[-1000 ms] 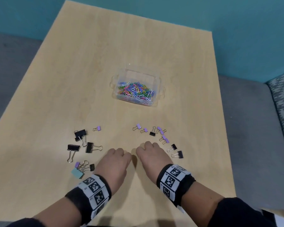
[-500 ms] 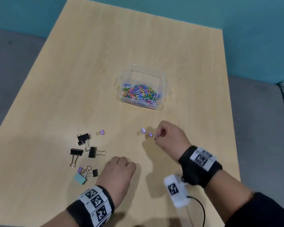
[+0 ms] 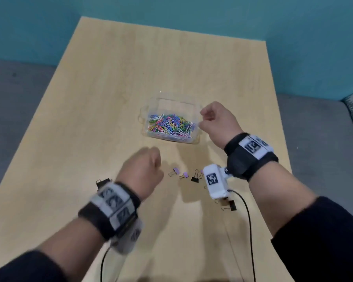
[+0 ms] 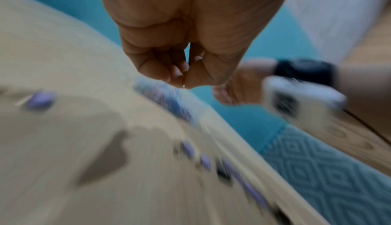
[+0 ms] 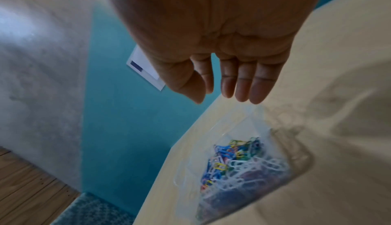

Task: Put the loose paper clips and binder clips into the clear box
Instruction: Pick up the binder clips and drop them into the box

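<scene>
The clear box [image 3: 172,139] [image 5: 243,120] stands mid-table with a heap of coloured paper clips [image 3: 169,125] inside. My right hand [image 3: 202,119] [image 5: 213,98] hovers at the box's right rim, its fingers hanging nearly straight with nothing seen in them. My left hand [image 3: 157,159] [image 4: 184,83] is raised over the table in front of the box, blurred, its fingers curled with the tips against the thumb. Two purple binder clips [image 3: 176,171] [image 3: 184,175] and a black one [image 3: 195,178] lie between my wrists. Another black clip [image 3: 229,205] lies nearer me.
A black binder clip [image 3: 102,182] peeks out left of my left wrist; the arm hides others there. A lone purple clip [image 4: 40,100] lies on the wooden table [image 3: 110,88]. Wrist-camera cables [image 3: 250,231] hang down. The table's right edge runs close to my right forearm.
My right hand left the clips in front of the box, rose to the box's right rim and straightened its fingers. My left hand lifted off the table and moved forward.
</scene>
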`<state>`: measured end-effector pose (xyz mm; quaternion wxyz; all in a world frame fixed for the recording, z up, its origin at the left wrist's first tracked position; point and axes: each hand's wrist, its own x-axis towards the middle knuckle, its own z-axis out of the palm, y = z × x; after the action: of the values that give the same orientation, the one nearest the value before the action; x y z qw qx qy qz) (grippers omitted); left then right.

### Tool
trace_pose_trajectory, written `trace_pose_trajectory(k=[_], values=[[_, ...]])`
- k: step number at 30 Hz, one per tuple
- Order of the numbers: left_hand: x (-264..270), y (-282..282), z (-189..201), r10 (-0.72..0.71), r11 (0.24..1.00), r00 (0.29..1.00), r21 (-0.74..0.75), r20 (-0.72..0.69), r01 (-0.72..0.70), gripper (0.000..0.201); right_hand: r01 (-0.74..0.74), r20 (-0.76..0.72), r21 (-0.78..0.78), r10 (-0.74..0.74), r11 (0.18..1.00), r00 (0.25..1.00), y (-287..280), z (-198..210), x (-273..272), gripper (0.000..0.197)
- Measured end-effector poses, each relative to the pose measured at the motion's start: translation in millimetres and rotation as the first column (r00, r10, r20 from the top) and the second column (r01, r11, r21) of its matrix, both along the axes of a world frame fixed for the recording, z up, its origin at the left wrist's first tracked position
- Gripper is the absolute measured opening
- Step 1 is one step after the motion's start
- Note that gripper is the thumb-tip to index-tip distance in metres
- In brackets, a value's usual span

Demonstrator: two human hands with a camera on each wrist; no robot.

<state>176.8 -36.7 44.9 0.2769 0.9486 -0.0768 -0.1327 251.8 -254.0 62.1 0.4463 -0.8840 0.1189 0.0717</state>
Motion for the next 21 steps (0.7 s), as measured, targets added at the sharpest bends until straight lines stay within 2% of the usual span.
trace_pose_trajectory(k=[2,5,9,12,14,18,21], values=[[44,-7,13,0.044,0.999,0.994,-0.02,0.096,-0.042,0.023,0.021,-0.016,-0.049,-0.022,0.999,1.0,-16,-4,-31,0.023],[87,-21,20,0.053,0.998,0.994,-0.044,0.099,-0.049,0.017,0.01,-0.152,-0.139,-0.031,0.99,0.988,-37,-13,-84,0.03],[103,-18,15,0.016,0.996,0.995,-0.087,0.095,-0.008,0.026,-0.135,-0.275,-0.331,0.042,0.934,0.961,-57,-23,-144,0.035],[99,12,10,0.104,0.99,0.99,-0.107,0.091,-0.094,0.03,-0.319,-0.388,-0.414,0.152,0.853,0.909,-58,-37,-174,0.038],[89,41,5,0.15,0.984,0.987,-0.1,0.057,-0.144,0.03,-0.369,-0.401,-0.466,0.179,0.804,0.898,-55,-47,-187,0.037],[52,104,-2,0.244,0.97,0.968,0.01,-0.059,-0.244,0.023,-0.375,-0.347,-0.55,0.204,0.746,0.916,-53,-59,-196,0.027],[15,141,-6,0.296,0.951,0.949,0.13,-0.113,-0.281,0.016,-0.305,-0.308,-0.528,0.156,0.792,0.938,-52,-54,-198,0.019]])
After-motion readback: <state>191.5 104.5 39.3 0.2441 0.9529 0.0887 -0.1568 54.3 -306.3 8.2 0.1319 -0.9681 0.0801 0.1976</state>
